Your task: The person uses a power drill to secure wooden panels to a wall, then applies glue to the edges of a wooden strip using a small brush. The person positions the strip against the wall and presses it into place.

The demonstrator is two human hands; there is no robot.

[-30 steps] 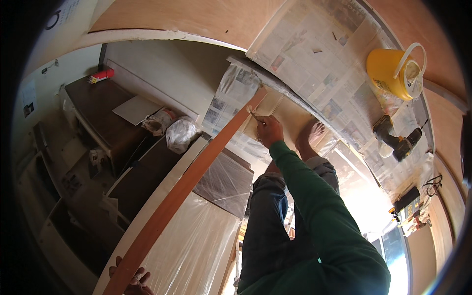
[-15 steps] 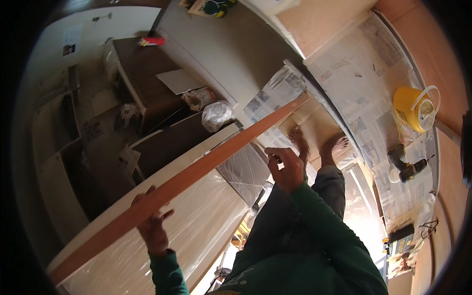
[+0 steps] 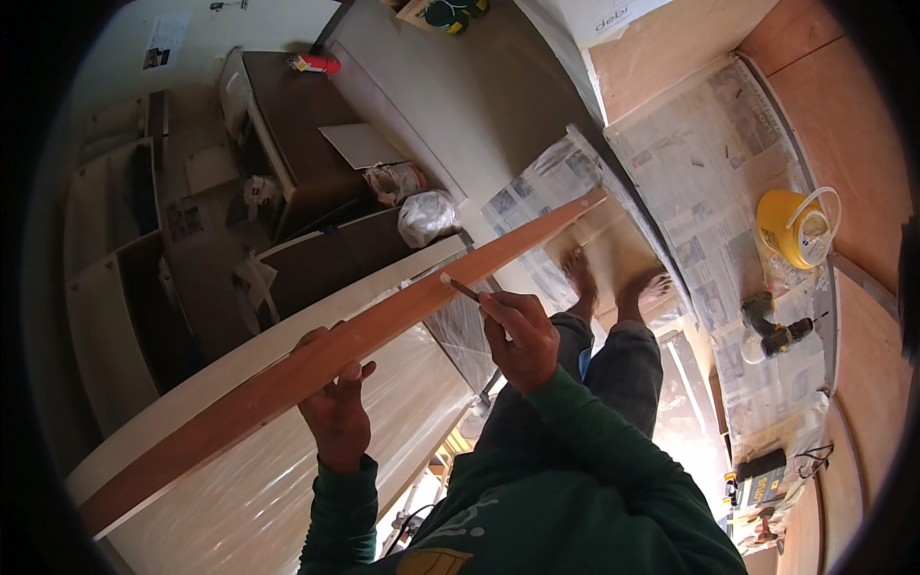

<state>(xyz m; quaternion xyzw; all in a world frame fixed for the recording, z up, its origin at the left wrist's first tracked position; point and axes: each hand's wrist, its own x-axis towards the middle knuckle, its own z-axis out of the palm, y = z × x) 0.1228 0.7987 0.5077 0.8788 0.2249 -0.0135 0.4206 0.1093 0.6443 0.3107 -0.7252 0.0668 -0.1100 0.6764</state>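
On worktop edge | left hand (image 3: 335, 407) grips wooden strip (image 3: 345, 350) | right hand (image 3: 517, 335) pinches pencil (image 3: 462, 287) | brace strip firmly, mark lightly.

white paper sign (image 3: 156, 50) on far wall

The plank (image 3: 326, 359) was reddish-brown, the sleeves (image 3: 575, 460) dark green, the bucket (image 3: 791, 230) yellow. Newspaper (image 3: 704, 172) showed grey print. The cabinet (image 3: 297, 134) was dark brown, the bag (image 3: 426, 216) white.
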